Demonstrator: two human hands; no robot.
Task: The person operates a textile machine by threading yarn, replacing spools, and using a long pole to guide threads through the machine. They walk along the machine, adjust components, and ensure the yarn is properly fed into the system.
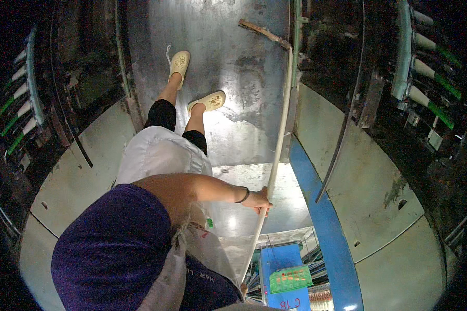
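My left hand point(259, 201), with a dark band at the wrist, reaches across my body and is closed around the pale pole of a long-handled broom point(280, 132). The pole slants from beside my body up along the right side of the aisle. At its far end a narrow brown, worn broom head point(263, 33) rests crosswise on the floor. Only a sliver of my right hand point(244, 288) shows by the pole's near end, closed around it; most of that hand is hidden.
Machines with rows of white and green spools point(424, 67) line both sides, above pale panels point(384, 197). My feet in cream clogs point(208, 101) stand on the grey metal floor point(238, 140). A green basket point(289, 279) sits on a blue machine part near the bottom.
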